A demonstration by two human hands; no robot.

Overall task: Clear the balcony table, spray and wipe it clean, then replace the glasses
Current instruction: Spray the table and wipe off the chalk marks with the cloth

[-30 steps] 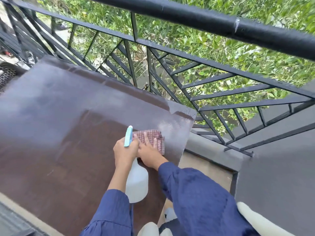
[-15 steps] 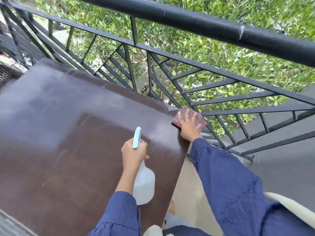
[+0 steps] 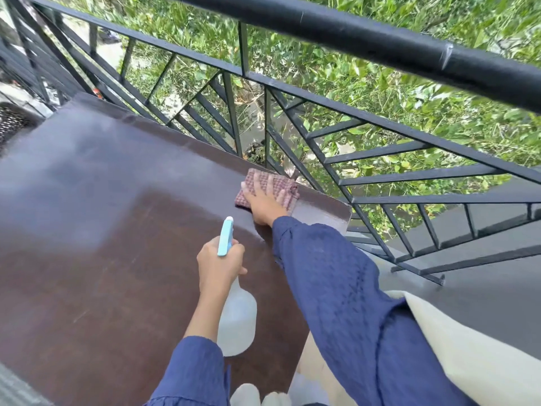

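Observation:
The dark brown balcony table (image 3: 96, 259) fills the left and middle of the view, its top bare and glossy. My right hand (image 3: 263, 200) presses flat on a folded red-checked cloth (image 3: 288, 187) at the table's far right edge, close to the corner. My left hand (image 3: 219, 266) grips the neck of a translucent spray bottle (image 3: 237, 320) with a light blue trigger head (image 3: 226, 236), held over the table's near right part. No glasses are in view.
A black metal railing (image 3: 336, 104) with a thick top rail (image 3: 380, 39) runs just behind the table, greenery beyond it. A grey ledge (image 3: 483, 288) lies to the right. A cream chair edge (image 3: 468, 356) shows at lower right.
My right hand slid the cloth from the table's near right part out to the far right corner, then back left along the far edge. The left hand stayed on the bottle.

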